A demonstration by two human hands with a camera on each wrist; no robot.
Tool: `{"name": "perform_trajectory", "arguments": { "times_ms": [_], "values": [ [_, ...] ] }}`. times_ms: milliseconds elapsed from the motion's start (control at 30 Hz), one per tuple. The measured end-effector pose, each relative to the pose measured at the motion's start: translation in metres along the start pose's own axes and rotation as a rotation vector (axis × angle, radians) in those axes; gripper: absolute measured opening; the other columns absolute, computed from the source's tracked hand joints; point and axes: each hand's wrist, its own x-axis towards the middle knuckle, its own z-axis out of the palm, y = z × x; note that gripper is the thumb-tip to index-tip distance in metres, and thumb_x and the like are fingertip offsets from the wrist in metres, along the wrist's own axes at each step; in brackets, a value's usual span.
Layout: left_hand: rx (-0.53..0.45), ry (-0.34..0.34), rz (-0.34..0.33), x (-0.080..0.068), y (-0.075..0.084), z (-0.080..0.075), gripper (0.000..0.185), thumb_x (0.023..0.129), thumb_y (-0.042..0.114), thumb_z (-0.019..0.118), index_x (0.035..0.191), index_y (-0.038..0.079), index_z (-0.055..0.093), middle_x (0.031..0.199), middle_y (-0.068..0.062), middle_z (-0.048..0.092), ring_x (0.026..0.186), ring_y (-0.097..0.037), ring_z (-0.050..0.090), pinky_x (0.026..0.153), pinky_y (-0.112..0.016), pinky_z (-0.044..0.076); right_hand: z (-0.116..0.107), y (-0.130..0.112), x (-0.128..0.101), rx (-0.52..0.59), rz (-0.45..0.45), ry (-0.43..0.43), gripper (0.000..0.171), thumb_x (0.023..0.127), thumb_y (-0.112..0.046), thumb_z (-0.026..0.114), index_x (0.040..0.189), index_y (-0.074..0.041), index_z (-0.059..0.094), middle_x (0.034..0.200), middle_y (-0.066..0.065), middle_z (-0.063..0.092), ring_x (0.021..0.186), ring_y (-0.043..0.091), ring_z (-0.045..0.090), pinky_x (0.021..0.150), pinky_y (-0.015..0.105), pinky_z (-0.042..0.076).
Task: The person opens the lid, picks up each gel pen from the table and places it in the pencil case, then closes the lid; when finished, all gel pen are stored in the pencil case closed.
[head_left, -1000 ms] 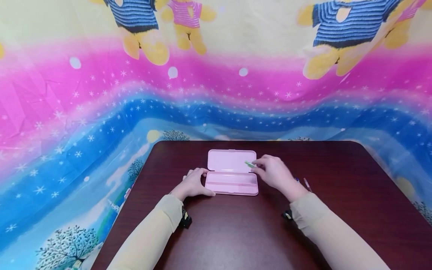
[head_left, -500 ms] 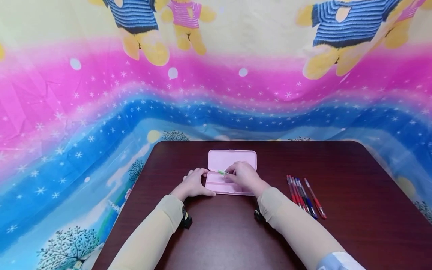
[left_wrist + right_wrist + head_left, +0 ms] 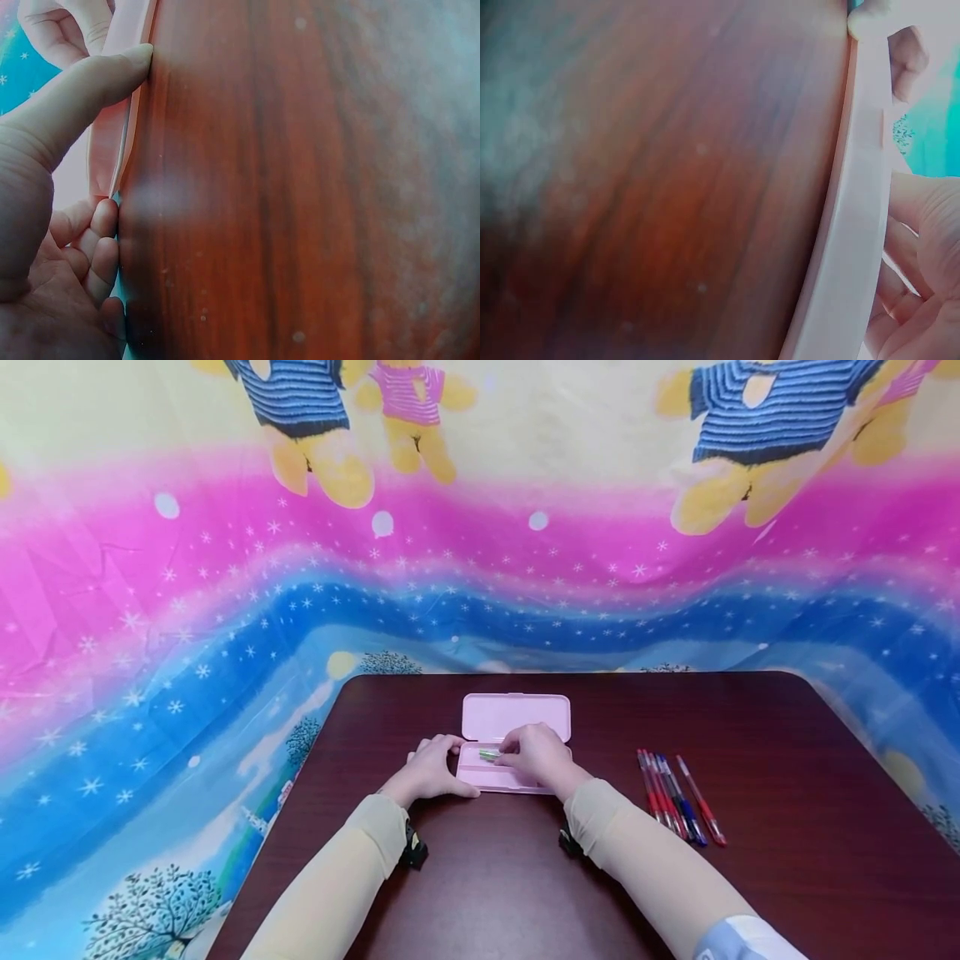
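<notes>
A pink pencil case [image 3: 480,778] lies on the table with its lid [image 3: 487,714] folded back. My left hand [image 3: 431,768] grips its left end, thumb at the front edge and fingers round the back corner. The left wrist view shows the thumb [image 3: 97,82] on the case's rim. My right hand [image 3: 542,755] reaches into the case's back compartment. Between its fingers it pinches a slim green-and-white stick [image 3: 489,755], whose right part is hidden by the hand. In the right wrist view the right hand [image 3: 922,262] is partly seen behind the case's front wall [image 3: 855,195].
To the right of the case, several pens [image 3: 667,802] with red and blue parts lie side by side, and a red pen [image 3: 701,802] lies slightly apart. A printed cloth [image 3: 480,552] hangs behind the dark wooden table [image 3: 480,877].
My right hand has moved left from the case's right side with the green-and-white stick, then lowered it into the back compartment. The pens came into view. The left hand has stayed put.
</notes>
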Motion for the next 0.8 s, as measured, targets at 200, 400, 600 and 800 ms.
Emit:
{"name": "perform_trajectory", "arguments": {
  "times_ms": [200,400,600,800],
  "values": [
    [0.005,0.003,0.006,0.001,0.000,0.001,0.094,0.068,0.059,0.101,0.145,0.019,0.063,0.133,-0.001,0.065,0.131,-0.028,0.051,0.108,-0.054,0.042,-0.001,0.003,-0.001,0.029,0.009,-0.003,0.012,0.092,-0.032,0.091,0.098,-0.023,0.088,0.092,-0.006,0.084,0.092,0.016,0.075,0.090,0.039,0.060],
    [0.012,0.015,0.002,0.001,-0.002,0.003,0.095,0.066,0.059,0.102,0.143,0.020,0.063,0.132,0.000,0.065,0.130,-0.027,0.051,0.106,-0.052,0.042,-0.029,0.013,-0.011,0.109,0.037,0.059,0.020,0.098,-0.033,0.084,0.109,-0.017,0.086,0.098,-0.001,0.085,0.091,0.017,0.077,0.092,0.043,0.061],
    [-0.001,0.017,0.002,0.001,-0.001,0.003,0.095,0.066,0.058,0.102,0.143,0.020,0.063,0.132,0.000,0.065,0.131,-0.027,0.051,0.108,-0.053,0.041,-0.093,0.045,-0.044,0.109,0.114,0.163,0.034,0.102,-0.039,0.079,0.123,-0.012,0.082,0.109,0.008,0.085,0.099,0.028,0.080,0.092,0.051,0.062],
    [0.001,0.004,-0.002,0.000,-0.001,0.001,0.096,0.067,0.058,0.102,0.145,0.019,0.062,0.135,-0.001,0.065,0.133,-0.027,0.050,0.110,-0.055,0.041,-0.150,0.105,-0.096,0.020,0.251,0.123,0.053,0.105,-0.047,0.072,0.135,-0.003,0.075,0.122,0.023,0.081,0.113,0.044,0.075,0.099,0.063,0.057]
  ]
}}
